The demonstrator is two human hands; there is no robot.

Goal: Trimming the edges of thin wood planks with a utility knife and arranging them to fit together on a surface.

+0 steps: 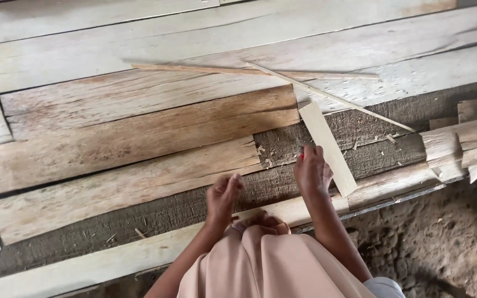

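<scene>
Pale, dry wood is what my right hand (311, 172) has hold of: a flat slat (327, 148) lying at a slant over the rough grey board (360, 128), its far end near the reddish plank (139, 124) and its near end at the edge of the platform. My fingers are curled against its left edge about midway along, thumb side pressing in; I cannot tell whether they wrap under it. It looks thin and light, stiff along its length but likely to snap or split along the grain if bent, with a dry, splintery surface that should not slip. I judge the middle the best place to take it, where it balances, pinched across its width. My left hand (223, 194) hangs just above my knee (263, 223), fingers drawn together into a loose fist, holding nothing I can see. Counting: one slat under my hand, two long thin sticks (260, 72) crossing each other on the pale planks beyond, and a cluster of short split pieces (459, 146) at the right, at least three, their edges overlapping too much to count surely.
</scene>
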